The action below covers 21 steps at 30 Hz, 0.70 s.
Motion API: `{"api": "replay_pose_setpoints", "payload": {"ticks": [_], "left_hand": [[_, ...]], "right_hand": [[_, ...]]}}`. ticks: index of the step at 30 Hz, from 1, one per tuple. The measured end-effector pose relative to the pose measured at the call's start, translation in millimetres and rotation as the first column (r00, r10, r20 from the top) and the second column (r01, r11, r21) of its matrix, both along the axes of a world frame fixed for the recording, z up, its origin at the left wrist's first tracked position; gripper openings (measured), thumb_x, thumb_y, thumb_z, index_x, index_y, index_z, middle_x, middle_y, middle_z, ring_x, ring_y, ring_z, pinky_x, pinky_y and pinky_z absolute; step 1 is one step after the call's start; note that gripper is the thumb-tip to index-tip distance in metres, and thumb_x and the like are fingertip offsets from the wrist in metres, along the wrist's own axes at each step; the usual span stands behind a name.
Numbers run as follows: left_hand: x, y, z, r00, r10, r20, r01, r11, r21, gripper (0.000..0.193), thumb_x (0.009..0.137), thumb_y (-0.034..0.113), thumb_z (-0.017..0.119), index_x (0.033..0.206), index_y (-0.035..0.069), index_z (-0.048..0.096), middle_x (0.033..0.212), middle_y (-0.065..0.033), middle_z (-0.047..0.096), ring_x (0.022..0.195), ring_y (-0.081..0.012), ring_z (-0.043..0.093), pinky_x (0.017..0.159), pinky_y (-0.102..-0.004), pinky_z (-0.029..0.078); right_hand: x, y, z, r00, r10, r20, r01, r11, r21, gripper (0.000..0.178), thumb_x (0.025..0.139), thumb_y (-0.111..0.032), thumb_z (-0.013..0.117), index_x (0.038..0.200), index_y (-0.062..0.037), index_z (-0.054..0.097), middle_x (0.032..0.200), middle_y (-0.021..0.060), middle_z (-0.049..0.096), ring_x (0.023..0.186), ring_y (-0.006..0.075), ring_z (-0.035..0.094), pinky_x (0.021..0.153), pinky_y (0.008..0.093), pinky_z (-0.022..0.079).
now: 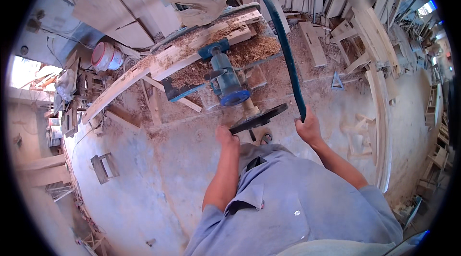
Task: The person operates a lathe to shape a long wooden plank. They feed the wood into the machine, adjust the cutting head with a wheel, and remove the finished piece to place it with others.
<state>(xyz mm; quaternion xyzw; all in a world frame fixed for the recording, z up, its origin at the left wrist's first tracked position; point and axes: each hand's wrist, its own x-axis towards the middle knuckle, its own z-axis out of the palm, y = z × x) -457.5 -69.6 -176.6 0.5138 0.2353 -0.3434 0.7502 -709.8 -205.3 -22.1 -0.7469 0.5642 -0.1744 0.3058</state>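
Note:
My left hand (pixel 227 137) is closed around the near-left rim of a black handwheel (pixel 260 118). The wheel sits on a shaft in front of a blue-green machine vise or clamp (pixel 227 81) with a blue ring. In my right hand (pixel 309 126) is the lower end of a long blue-green lever (pixel 282 40), which curves up over the machine. Behind the clamp, a long pale wooden beam (pixel 177 64) lies across the machine table. Wood shavings (pixel 254 50) cover the table around it. Cloudy plastic wrapping (pixel 204 9) hides part of the machine's upper body.
Large boards (pixel 117 11) lean at the back left, near a white and red bucket (pixel 106 56). A small wooden frame (pixel 104 167) rests on the floor to the left. Long curved timbers (pixel 381 126) and a blue triangle (pixel 337 81) are on the right. Stacked wood lines the back.

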Motion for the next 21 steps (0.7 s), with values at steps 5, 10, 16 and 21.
{"api": "replay_pose_setpoints", "payload": {"ticks": [5, 10, 16, 21], "left_hand": [[31, 17, -68, 0.87, -0.101, -0.482, 0.045, 0.991, -0.127, 0.011, 0.073, -0.003, 0.047, 0.071, 0.008, 0.046, 0.077, -0.0078, 0.049, 0.073, -0.0241, 0.054, 0.076, -0.0504, 0.053], [17, 23, -103, 0.881, -0.245, -0.405, 0.161, 0.959, -0.232, 0.01, 0.069, -0.002, 0.051, 0.071, 0.007, 0.047, 0.077, -0.0088, 0.049, 0.074, -0.029, 0.056, 0.071, -0.0512, 0.053], [27, 7, -37, 0.766, -0.397, -0.505, 0.35, 0.917, -0.189, 0.007, 0.077, 0.006, 0.051, 0.084, 0.005, 0.048, 0.089, -0.0158, 0.058, 0.08, -0.0359, 0.061, 0.067, -0.0488, 0.055], [52, 41, -68, 0.657, -0.649, -0.384, 0.6, 0.758, -0.256, 0.017, 0.089, 0.018, 0.046, 0.094, 0.002, 0.047, 0.099, -0.022, 0.061, 0.082, -0.0384, 0.064, 0.067, -0.0501, 0.056]], "right_hand": [[-14, -15, -11, 1.0, -0.018, -0.012, 0.018, 0.999, -0.03, 0.038, 0.077, -0.006, 0.061, 0.113, -0.0048, 0.048, 0.071, 0.0266, 0.059, 0.074, 0.05, 0.059, 0.063, 0.0555, 0.045], [-16, -17, 0, 0.997, -0.024, -0.073, 0.023, 1.0, -0.01, 0.037, 0.077, -0.007, 0.062, 0.112, -0.0046, 0.049, 0.071, 0.026, 0.059, 0.072, 0.049, 0.06, 0.061, 0.0542, 0.045], [-18, -5, 41, 0.977, -0.102, -0.188, 0.08, 0.989, -0.121, 0.036, 0.078, -0.011, 0.063, 0.113, -0.0058, 0.052, 0.072, 0.0251, 0.061, 0.072, 0.0469, 0.061, 0.061, 0.053, 0.046], [-5, 26, 205, 0.86, -0.272, -0.432, 0.078, 0.906, -0.415, 0.041, 0.078, -0.011, 0.067, 0.119, -0.0086, 0.061, 0.095, 0.0206, 0.066, 0.085, 0.0394, 0.065, 0.073, 0.0463, 0.052]]}}
